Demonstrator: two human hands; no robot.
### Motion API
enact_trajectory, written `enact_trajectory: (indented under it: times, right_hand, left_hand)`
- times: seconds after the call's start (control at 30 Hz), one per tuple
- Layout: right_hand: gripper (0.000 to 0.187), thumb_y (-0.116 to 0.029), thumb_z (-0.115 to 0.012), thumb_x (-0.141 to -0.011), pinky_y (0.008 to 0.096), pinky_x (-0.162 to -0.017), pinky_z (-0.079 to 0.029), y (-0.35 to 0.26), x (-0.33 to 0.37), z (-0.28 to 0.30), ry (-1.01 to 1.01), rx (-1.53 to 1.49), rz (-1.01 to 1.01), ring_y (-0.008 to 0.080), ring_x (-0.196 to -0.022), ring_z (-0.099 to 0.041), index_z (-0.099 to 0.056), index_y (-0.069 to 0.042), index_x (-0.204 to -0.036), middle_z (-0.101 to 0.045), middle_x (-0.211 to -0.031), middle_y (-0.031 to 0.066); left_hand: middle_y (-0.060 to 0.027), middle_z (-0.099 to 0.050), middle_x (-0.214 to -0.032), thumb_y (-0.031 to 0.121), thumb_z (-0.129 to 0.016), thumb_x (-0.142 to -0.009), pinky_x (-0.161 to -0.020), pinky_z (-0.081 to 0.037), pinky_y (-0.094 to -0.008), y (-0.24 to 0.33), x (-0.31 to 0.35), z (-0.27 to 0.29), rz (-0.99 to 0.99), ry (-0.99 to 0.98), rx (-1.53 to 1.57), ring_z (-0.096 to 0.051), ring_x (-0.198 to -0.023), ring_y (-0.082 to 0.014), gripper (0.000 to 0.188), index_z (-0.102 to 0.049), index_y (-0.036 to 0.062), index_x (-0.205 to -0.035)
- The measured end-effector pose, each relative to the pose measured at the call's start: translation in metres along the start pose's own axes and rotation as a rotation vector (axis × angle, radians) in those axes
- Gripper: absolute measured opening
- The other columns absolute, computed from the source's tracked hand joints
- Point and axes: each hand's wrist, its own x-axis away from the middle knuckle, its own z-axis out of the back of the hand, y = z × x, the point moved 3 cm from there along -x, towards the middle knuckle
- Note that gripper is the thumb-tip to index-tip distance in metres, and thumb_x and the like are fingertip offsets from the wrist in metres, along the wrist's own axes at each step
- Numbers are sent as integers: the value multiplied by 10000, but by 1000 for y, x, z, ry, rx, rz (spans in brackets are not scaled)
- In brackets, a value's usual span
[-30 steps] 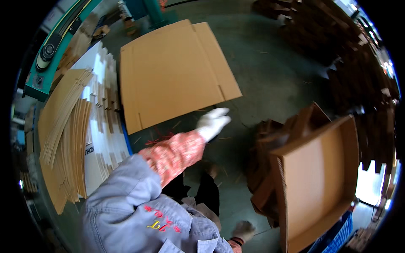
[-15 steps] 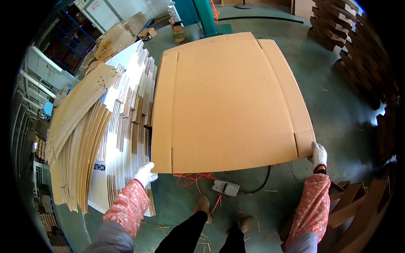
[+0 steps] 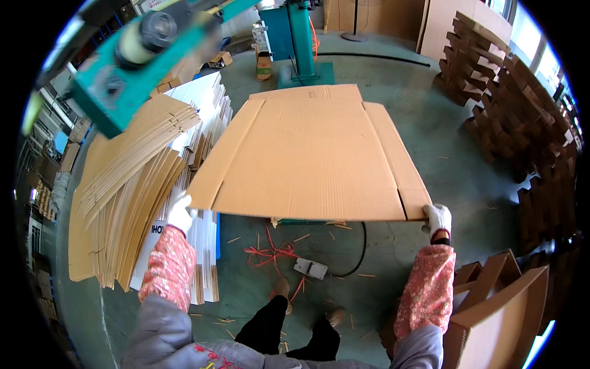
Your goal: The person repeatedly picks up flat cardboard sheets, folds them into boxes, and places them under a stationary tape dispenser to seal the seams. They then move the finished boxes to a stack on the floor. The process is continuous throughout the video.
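Observation:
A large flat brown cardboard sheet [image 3: 307, 160], with slits and fold lines along its sides, spans the space in front of me. My left hand [image 3: 180, 215], in a white glove, is closed at its near left corner. At the near right corner, my gloved right hand [image 3: 438, 220] grips the edge. The near edge is held up above the floor, and the sheet slopes away from me. Some of the fingers are hidden by the cardboard and gloves.
Stacks of brown sheets [image 3: 126, 184] and white-faced sheets [image 3: 209, 246] stand at left. A teal machine arm [image 3: 117, 80] crosses the upper left; its teal post [image 3: 301, 37] is ahead. A grey pedal box [image 3: 310, 269] lies by my feet. Folded cartons [image 3: 501, 307] are at right.
The sheet now lies lower in perspective and looks more foreshortened, both hands still at its near corners. My view has shifted, bringing the teal machine arm into the upper left.

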Motion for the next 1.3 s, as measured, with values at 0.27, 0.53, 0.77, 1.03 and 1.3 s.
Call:
enact_trajectory:
  times: [0.27, 0.53, 0.77, 1.03, 1.3]
  right_hand:
    - [243, -131, -675, -881, 343, -634, -560, -139, 35, 78, 176, -645, 266, 200, -734, -674, -729, -33, -1097, -702, -928, 68]
    - [373, -259, -702, -980, 352, -930, -518, -241, 227, 171, 180, -637, 595, 215, -1087, -642, -671, -40, -1280, -667, -1228, 66]
    - [434, -509, -578, -1059, 483, -1070, -440, -190, 233, 173, 145, -1131, 658, 226, -1198, -609, -652, -142, -1278, -666, -1267, 66]
    - [435, -454, -613, -1065, 405, -899, -515, -186, 258, 194, 47, -818, 528, 192, -986, -606, -624, -52, -1230, -652, -1070, 55]
    - [275, -191, -866, -755, 397, -660, -509, -247, 416, 89, -219, 476, 867, 306, -714, -613, -666, -25, -845, -609, -784, 135]
  left_hand:
    - [-98, -726, -1064, 175, -686, -984, -583, -531, -272, 86, 35, 1, -71, 1, 213, -680, -834, -184, 291, -665, 73, -1256]
    - [-45, -707, -981, 254, -748, -962, -613, -529, -251, 178, 184, 94, -299, 7, 359, -642, -790, -126, 259, -691, 60, -1125]
    - [-77, -521, -1510, 661, -745, -887, -1198, -362, -518, 197, 218, 128, -641, -354, 327, -505, -1345, -255, 765, -622, 87, -1378]
    - [-146, -725, -1030, 366, -738, -1003, -916, -577, -396, 269, 135, 77, -554, -89, -93, -683, -973, -205, 474, -655, -22, -1262]
    - [-177, -681, -878, 549, -774, -810, -704, -545, -490, 291, 227, -50, -1113, -515, -1787, -675, -842, -342, 473, -695, 83, -833]
